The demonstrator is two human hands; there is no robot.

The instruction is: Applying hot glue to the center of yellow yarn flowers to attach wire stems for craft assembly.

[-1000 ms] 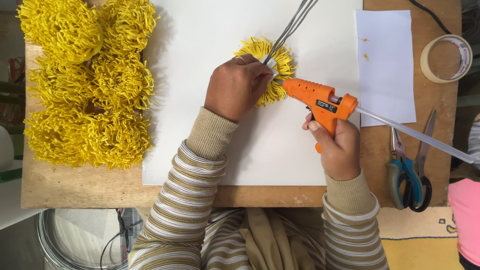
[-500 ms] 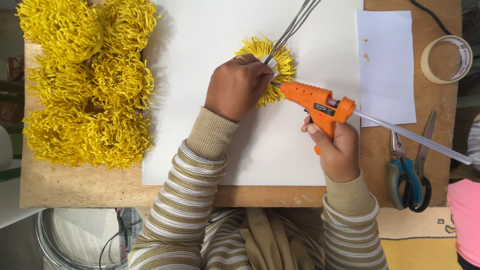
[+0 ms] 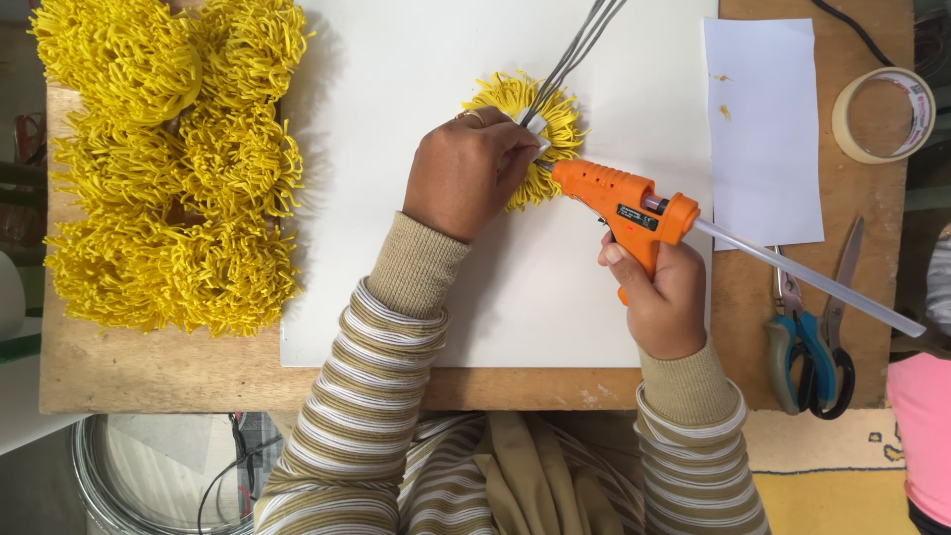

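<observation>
My left hand (image 3: 466, 178) presses down on a yellow fringed flower (image 3: 555, 119) that lies on a large white sheet (image 3: 416, 59), fingers pinched at its centre where several grey wires (image 3: 580, 45) come out toward the top. In my right hand (image 3: 659, 292) is an orange glue gun (image 3: 619, 203), gripped by the handle. Its nozzle points left and touches the flower's centre by my left fingertips. A clear glue stick (image 3: 812, 282) sticks out of the gun's back to the right.
A pile of finished yellow fringed flowers (image 3: 168, 168) covers the left of the wooden table (image 3: 149, 372). To the right lie a smaller white paper (image 3: 768, 129), a tape roll (image 3: 882, 114) and blue-handled scissors (image 3: 812, 337). A wire coil (image 3: 99, 485) sits below the table.
The glue gun has slid a little left, bringing its nozzle in against the flower's centre. My left hand has stayed on the flower.
</observation>
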